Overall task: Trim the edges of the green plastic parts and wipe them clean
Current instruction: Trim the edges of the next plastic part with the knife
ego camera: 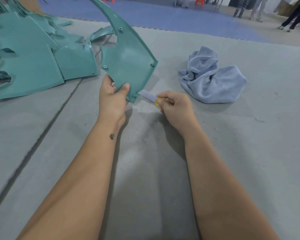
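My left hand point(112, 97) grips the lower corner of a curved green plastic part point(128, 58) and holds it upright above the grey mat, thumb on its inner face. My right hand point(175, 108) grips a small knife with a yellow handle point(157, 102). Its grey blade point(146, 95) points left and touches the part's bottom right edge near a screw boss. A crumpled light blue cloth point(211, 78) lies on the mat to the right of both hands.
A pile of more green plastic parts point(29, 56) fills the left side of the mat. Fine shavings point(145, 108) lie on the grey mat point(249, 135) under my hands. Far back is a blue floor, orange stools and several standing people point(294, 13).
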The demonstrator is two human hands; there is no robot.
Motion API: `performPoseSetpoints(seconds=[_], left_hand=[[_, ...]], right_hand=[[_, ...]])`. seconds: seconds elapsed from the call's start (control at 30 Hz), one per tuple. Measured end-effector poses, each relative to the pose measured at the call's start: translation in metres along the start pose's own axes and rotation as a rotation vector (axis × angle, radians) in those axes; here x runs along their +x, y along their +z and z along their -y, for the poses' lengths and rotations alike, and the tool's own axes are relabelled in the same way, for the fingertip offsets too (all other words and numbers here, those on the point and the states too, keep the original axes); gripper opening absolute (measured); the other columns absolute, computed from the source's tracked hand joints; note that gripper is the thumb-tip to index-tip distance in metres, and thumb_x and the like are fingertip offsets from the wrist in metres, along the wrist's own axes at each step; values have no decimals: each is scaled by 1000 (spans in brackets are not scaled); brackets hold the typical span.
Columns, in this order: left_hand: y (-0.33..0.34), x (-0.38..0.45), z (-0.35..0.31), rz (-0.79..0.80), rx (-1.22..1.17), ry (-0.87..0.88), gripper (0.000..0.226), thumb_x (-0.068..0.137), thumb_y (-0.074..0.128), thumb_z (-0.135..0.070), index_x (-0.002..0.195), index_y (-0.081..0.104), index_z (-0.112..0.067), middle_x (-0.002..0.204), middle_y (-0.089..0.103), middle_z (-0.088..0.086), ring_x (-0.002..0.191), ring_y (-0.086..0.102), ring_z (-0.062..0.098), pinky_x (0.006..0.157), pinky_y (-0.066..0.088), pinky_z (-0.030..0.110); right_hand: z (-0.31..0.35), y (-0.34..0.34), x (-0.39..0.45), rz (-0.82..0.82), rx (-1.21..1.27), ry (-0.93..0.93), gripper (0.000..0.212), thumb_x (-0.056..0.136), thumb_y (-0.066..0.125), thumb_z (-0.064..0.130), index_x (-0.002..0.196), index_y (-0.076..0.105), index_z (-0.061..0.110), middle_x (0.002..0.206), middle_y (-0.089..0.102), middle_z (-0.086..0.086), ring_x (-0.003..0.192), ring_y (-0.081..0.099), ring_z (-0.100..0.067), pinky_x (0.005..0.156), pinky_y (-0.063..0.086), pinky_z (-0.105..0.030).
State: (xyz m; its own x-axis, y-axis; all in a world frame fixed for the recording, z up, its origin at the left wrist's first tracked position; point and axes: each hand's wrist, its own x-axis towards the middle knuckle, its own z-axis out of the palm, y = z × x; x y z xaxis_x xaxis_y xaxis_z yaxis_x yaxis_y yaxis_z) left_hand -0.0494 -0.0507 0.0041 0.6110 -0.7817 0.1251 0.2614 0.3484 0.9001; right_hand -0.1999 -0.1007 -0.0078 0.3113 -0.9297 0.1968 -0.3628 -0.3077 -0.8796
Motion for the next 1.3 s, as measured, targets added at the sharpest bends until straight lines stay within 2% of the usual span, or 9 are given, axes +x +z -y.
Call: performPoseSetpoints(seconds=[0.13, 0.2, 0.33, 0.43, 0.5, 0.63, 0.93, 1.13, 1.3], left_hand=[[1, 0, -1, 0, -30, -25, 40, 92, 45, 16, 121, 50, -12, 109, 65, 4, 103, 63, 20, 99, 49, 49], [1, 0, -2, -14, -62, -36, 40, 93, 44, 15, 123, 49, -10, 106, 65, 2, 97, 65, 17, 93, 53, 43], [-2, 3, -4, -58, -151, -78, 34, 94, 44, 13, 109, 52, -16, 101, 66, 0, 90, 67, 15, 80, 58, 36], [-4, 4, -6, -62, -190, -148, 30, 95, 46, 11, 102, 57, -16, 96, 70, 1, 83, 70, 15, 68, 58, 30], [-4, 4, -7, -54, -180, -199, 28, 94, 47, 10, 99, 59, -16, 88, 73, -2, 77, 72, 13, 64, 57, 27], [-3, 1, -7, -1, -123, -264, 27, 95, 48, 8, 97, 60, -16, 82, 74, -5, 72, 73, 13, 55, 56, 24], [-1, -2, -5, 27, -123, -296, 27, 95, 48, 8, 99, 59, -16, 83, 74, -4, 72, 73, 13, 53, 55, 23], [-6, -1, -5, 19, -104, -298, 27, 95, 48, 7, 98, 59, -17, 81, 75, -5, 73, 73, 15, 53, 55, 24], [-7, -1, -5, 14, -108, -286, 26, 95, 47, 8, 99, 59, -15, 81, 75, -4, 72, 73, 14, 53, 56, 25]], right_hand=[[0, -4, 1, -125, 148, -2, 31, 92, 59, 9, 76, 61, 36, 63, 59, 8, 59, 54, -5, 64, 45, -23], [-1, -3, 0, -65, 96, -35, 33, 92, 60, 10, 74, 62, 37, 64, 58, 5, 62, 54, -10, 67, 44, -27], [2, 0, -2, 55, 46, -66, 32, 91, 61, 8, 75, 64, 35, 60, 58, 4, 60, 53, -11, 64, 43, -25], [7, -5, -1, -71, 263, -75, 20, 96, 57, 15, 87, 60, 32, 59, 62, 8, 51, 49, -2, 54, 40, -16], [10, -9, 0, -133, 372, -77, 11, 99, 54, 22, 93, 56, 32, 62, 66, 6, 47, 41, -4, 49, 36, -14], [10, -11, 2, -166, 374, -75, 13, 101, 50, 20, 96, 54, 30, 57, 58, 6, 50, 37, -8, 49, 34, -17], [3, -8, 2, -127, 315, -19, 28, 101, 45, 9, 78, 58, 17, 60, 38, -6, 52, 32, -8, 48, 27, -19], [-1, -9, 2, -86, 313, 0, 27, 101, 47, 10, 78, 60, 17, 53, 39, 7, 51, 33, -5, 51, 29, -17], [-1, -11, 2, -47, 312, 9, 27, 100, 47, 8, 79, 62, 16, 54, 40, 6, 50, 35, -5, 52, 33, -17]])
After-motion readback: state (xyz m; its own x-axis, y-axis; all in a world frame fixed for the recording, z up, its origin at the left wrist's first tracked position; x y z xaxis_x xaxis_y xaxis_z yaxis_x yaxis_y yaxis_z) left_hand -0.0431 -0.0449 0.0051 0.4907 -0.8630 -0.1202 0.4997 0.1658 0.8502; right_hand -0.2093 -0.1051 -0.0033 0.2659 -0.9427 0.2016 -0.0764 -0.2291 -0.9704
